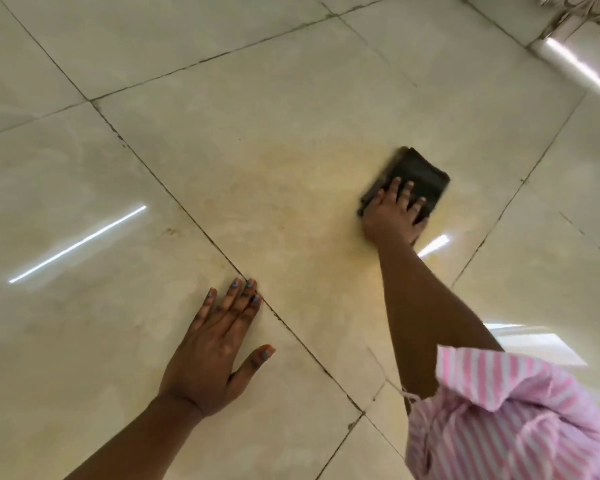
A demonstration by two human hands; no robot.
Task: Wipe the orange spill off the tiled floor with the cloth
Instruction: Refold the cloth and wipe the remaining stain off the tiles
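Note:
A dark folded cloth (414,171) lies flat on the glossy cream tiled floor (222,109). My right hand (392,214) presses down on its near end, fingers spread over it. A faint orange-yellow smear, the spill (302,188), spreads over the same large tile to the left of the cloth and around it. My left hand (219,344) rests flat on the floor nearer to me, fingers apart, its fingertips at a dark grout line. It holds nothing.
Dark grout lines (174,195) cross the floor diagonally. A pink and white striped sleeve (510,417) covers my right upper arm at the lower right. A patterned fabric edge (582,8) shows in the top right corner. Bright light streaks reflect off the tiles.

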